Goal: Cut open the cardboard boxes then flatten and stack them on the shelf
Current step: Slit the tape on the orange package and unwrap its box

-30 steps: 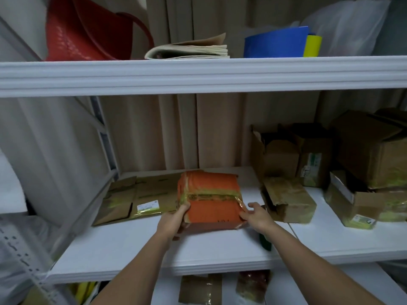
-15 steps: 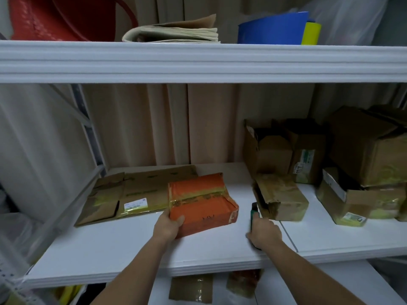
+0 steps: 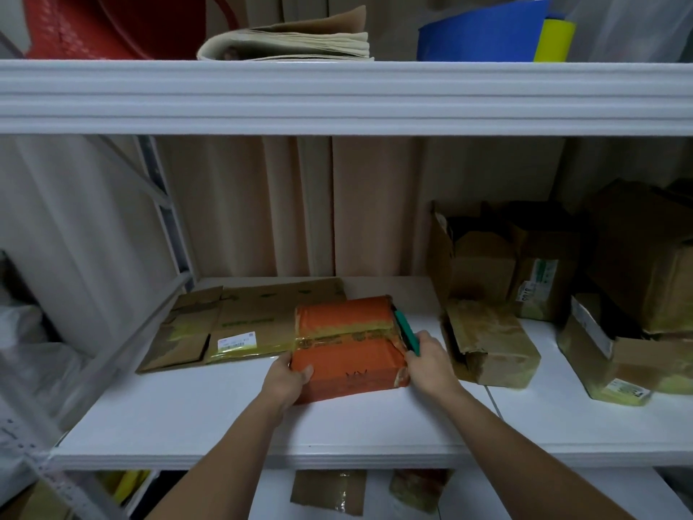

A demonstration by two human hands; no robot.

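1. We see an orange box on the white shelf.
2. Our left hand grips the box's near-left corner.
3. Our right hand holds a green cutter along its right edge.
4. Flattened cardboard lies left of it.

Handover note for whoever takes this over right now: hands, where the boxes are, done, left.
Left hand grips the near left corner of the orange box, which sits taped shut on the white shelf.
Right hand holds the green cutter against the box's right side.
Done: one flattened carton lies to the left, partly under the orange box.
Left: cut and flatten the orange box, then the brown boxes on the right, and stack all of them.
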